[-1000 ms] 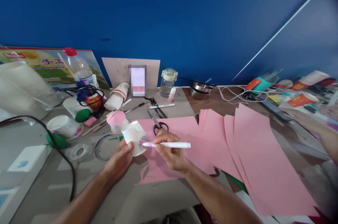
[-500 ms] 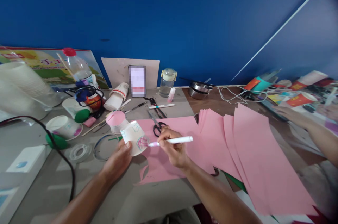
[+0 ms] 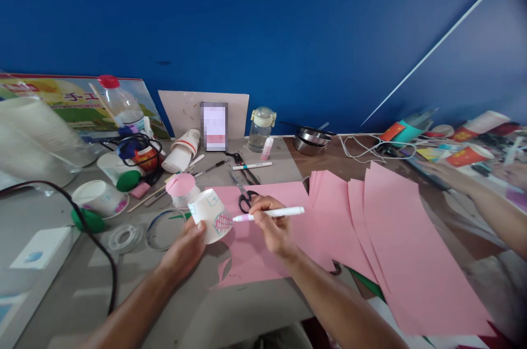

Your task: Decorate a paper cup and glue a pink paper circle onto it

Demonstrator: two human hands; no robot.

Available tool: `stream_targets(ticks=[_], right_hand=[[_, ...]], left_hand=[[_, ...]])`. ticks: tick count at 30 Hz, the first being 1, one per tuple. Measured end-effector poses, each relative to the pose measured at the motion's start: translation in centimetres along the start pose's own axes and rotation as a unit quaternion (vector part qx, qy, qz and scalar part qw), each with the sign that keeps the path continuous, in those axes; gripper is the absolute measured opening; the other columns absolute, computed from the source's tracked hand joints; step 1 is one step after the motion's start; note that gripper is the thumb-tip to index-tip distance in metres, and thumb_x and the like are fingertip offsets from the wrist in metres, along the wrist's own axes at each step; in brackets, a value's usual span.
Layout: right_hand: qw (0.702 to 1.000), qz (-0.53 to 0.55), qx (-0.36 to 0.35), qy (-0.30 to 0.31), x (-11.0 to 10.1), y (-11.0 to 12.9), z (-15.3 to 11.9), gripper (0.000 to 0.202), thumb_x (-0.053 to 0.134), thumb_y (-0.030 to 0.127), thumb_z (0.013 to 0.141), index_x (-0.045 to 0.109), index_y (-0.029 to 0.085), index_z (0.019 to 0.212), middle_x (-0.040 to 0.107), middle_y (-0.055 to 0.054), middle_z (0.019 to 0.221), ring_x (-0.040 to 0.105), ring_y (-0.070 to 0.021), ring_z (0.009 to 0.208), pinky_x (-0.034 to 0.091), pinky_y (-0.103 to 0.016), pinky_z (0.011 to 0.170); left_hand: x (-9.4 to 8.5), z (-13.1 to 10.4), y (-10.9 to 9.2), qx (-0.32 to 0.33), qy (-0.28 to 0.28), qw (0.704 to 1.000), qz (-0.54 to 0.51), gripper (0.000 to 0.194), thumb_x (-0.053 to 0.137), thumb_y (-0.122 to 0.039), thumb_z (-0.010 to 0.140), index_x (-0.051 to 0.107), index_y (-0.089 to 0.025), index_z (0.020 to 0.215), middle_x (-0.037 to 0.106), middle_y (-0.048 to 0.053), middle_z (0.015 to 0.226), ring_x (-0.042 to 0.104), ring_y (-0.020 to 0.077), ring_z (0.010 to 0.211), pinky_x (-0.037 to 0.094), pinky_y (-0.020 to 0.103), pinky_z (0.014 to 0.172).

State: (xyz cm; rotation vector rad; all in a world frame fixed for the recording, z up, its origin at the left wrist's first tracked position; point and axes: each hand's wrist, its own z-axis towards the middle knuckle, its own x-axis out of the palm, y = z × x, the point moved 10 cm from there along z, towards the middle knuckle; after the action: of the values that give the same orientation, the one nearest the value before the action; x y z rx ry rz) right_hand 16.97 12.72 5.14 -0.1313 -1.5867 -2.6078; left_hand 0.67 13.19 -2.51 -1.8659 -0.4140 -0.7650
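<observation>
Head view: white marker (image 3: 291, 211) near paper cup (image 3: 206, 210).

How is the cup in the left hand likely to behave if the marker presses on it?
The cup is probably light and apt to dent, since its wall looks like plain paper. Its round, tapered side may let it swivel, though the left hand grips it. Laid on that side, it would likely roll in a curve.
</observation>
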Motion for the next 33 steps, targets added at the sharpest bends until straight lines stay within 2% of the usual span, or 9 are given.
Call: stream_targets(ticks=[3,6,11,17,23,25,29,33], right_hand=[[0.999,-0.033,-0.016,0.026,0.8,1.2,0.0,0.015,0.055,0.032,0.090,0.060,0.022,0.080,0.054,0.001,0.066,0.049,-0.0164,0.063,0.041,-0.033,0.064],[0.996,-0.051,-0.042,0.052,1.7,2.5,0.1,0.013,0.056,0.029,0.089,0.062,0.022,0.080,0.053,0.001,0.064,0.049,-0.0158,0.061,0.041,-0.033,0.063],[0.991,-0.080,-0.085,0.066,2.5,3.7,0.0,0.012,0.054,0.025,0.090,0.061,0.022,0.080,0.054,0.002,0.064,0.049,-0.0153,0.061,0.041,-0.033,0.063],[0.993,-0.094,-0.050,0.053,2.0,2.8,0.0,0.016,0.051,0.020,0.088,0.057,0.022,0.073,0.051,0.002,0.061,0.045,-0.0159,0.059,0.039,-0.034,0.064],[0.996,-0.075,-0.038,0.015,0.9,2.2,0.0,0.022,0.049,0.027,0.089,0.053,0.023,0.068,0.046,0.003,0.056,0.041,-0.0160,0.056,0.041,-0.039,0.072],[0.998,-0.061,-0.031,0.004,0.7,2.0,0.1,0.021,0.049,0.029,0.089,0.053,0.023,0.069,0.048,0.003,0.058,0.043,-0.0159,0.057,0.042,-0.038,0.071],[0.998,-0.061,-0.027,0.004,0.7,2.0,0.1,0.018,0.052,0.031,0.090,0.058,0.023,0.074,0.053,0.001,0.063,0.047,-0.0168,0.060,0.042,-0.037,0.067],[0.997,-0.062,-0.038,0.023,1.1,2.5,0.1,0.014,0.054,0.028,0.090,0.061,0.024,0.079,0.053,0.001,0.065,0.049,-0.0167,0.062,0.041,-0.034,0.062]], left_hand=[[0.0,0.1,0.0,0.014,0.013,1.000,0.016,0.024,0.079,-0.020,0.067,0.075,-0.017,0.090,0.074,0.007,0.081,0.064,0.0302,0.104,0.050,0.036,0.091],[-0.5,0.2,0.2,0.020,0.013,1.000,0.013,0.029,0.078,-0.027,0.072,0.074,-0.017,0.099,0.075,0.007,0.088,0.066,0.0260,0.096,0.050,0.033,0.087],[-1.4,0.4,0.4,0.032,-0.001,0.999,0.007,0.047,0.084,-0.032,0.067,0.072,-0.016,0.109,0.077,0.008,0.096,0.069,0.0215,0.086,0.052,0.028,0.082],[-0.8,0.3,0.3,0.023,0.007,1.000,0.020,0.034,0.082,-0.034,0.068,0.075,-0.017,0.097,0.077,0.006,0.092,0.069,0.0225,0.086,0.052,0.029,0.081],[0.6,0.1,-0.2,0.018,0.026,0.999,0.033,0.024,0.084,-0.029,0.063,0.075,-0.017,0.082,0.074,0.006,0.079,0.065,0.0282,0.100,0.050,0.032,0.088],[0.7,0.0,-0.2,0.019,0.034,0.999,0.032,0.026,0.082,-0.031,0.066,0.075,-0.017,0.087,0.075,0.007,0.084,0.064,0.0294,0.104,0.050,0.034,0.091],[0.5,0.1,0.0,0.020,0.040,0.999,0.024,0.045,0.079,-0.038,0.070,0.072,-0.015,0.109,0.074,0.012,0.100,0.063,0.0321,0.107,0.049,0.039,0.092],[0.0,0.2,0.3,0.017,0.038,0.999,0.022,0.048,0.081,-0.037,0.069,0.071,-0.016,0.112,0.075,0.011,0.100,0.066,0.0284,0.100,0.051,0.034,0.089]])
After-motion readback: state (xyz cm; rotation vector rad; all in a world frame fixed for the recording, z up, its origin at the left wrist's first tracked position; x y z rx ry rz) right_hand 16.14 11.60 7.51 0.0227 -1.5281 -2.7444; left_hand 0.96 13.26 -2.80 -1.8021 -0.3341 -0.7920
